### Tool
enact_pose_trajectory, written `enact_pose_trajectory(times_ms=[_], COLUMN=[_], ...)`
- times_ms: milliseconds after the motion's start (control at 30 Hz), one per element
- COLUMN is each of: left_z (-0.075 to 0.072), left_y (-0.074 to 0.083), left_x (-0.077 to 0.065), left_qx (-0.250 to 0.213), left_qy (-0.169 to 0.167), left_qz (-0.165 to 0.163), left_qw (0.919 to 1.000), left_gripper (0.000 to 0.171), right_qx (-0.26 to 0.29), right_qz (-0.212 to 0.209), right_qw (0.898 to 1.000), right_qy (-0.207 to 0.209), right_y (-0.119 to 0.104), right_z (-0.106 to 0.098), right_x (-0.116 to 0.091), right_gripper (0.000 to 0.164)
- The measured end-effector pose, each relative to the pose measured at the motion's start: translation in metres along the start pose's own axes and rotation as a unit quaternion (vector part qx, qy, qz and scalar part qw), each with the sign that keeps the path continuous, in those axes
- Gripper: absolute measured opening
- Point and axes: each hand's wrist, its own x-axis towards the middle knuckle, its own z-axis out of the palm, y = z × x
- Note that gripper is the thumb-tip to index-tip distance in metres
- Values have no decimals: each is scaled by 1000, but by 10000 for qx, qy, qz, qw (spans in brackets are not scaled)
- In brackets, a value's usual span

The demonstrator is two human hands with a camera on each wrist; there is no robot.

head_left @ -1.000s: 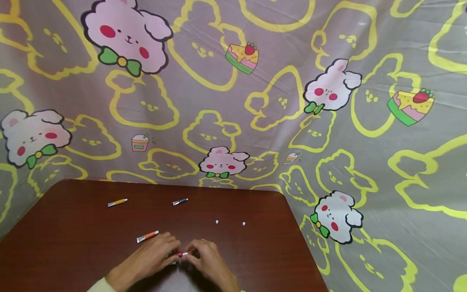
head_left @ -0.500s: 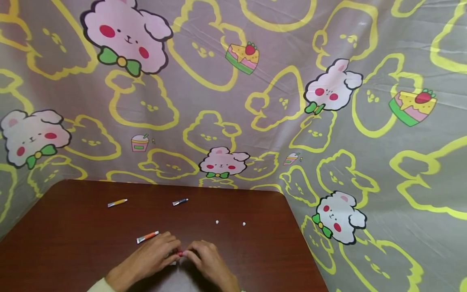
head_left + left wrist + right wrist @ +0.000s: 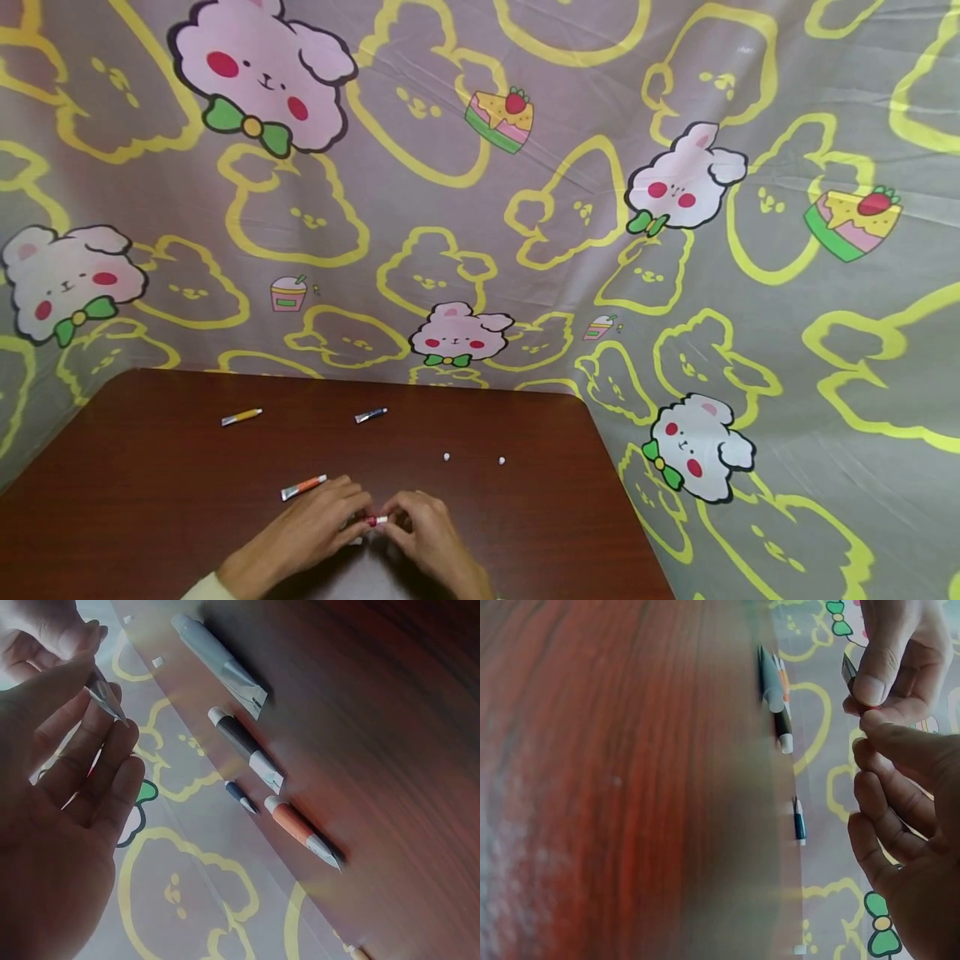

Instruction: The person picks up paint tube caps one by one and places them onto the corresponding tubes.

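Observation:
Near the front of the table, my left hand (image 3: 318,521) pinches a small red paint tube (image 3: 372,522) between thumb and fingers. The tube's flat metal end (image 3: 109,697) sticks out of that grip in the left wrist view. My right hand (image 3: 431,533) meets it from the other side, thumb and fingertip pinching the white cap (image 3: 382,520) at the tube's tip. Its other fingers (image 3: 889,795) stay loosely bent in the right wrist view. Just beyond the left hand lies an orange paint tube (image 3: 303,487). Fingers hide most of the red tube.
Toward the back of the brown table (image 3: 150,483) lie a yellow tube (image 3: 242,417) and a dark blue tube (image 3: 371,415). Two small white caps, one left (image 3: 446,457) and one right (image 3: 502,460), sit right of centre. The left wrist view adds a grey tube (image 3: 217,656) and a black tube (image 3: 244,746).
Half a second ago my right fingers covered the white cap; now they have drawn slightly back and it shows again. The left hand and the loose tubes keep their places.

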Motion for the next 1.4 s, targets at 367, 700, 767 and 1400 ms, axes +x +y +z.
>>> enact_pose_trajectory(times_ms=[367, 700, 767, 1400], left_z=[-4, -3, -2, -1], left_y=[1, 5, 5, 3], left_x=[2, 5, 5, 2], left_qx=[-132, -168, -178, -219], left_qy=[-460, -44, 25, -24], left_qz=[-252, -215, -190, -251], left_qw=[9985, 9996, 9997, 9994], left_gripper=[15, 20, 20, 17], right_qx=[-228, -503, -388, -264], right_qz=[106, 225, 376, 332], right_qw=[9995, 9985, 9985, 9990], right_qy=[-191, -63, 26, -167], right_y=[0, -1, -1, 3], right_z=[0, -1, -1, -1], right_x=[-1, -2, -2, -6], right_gripper=[8, 24, 20, 9])
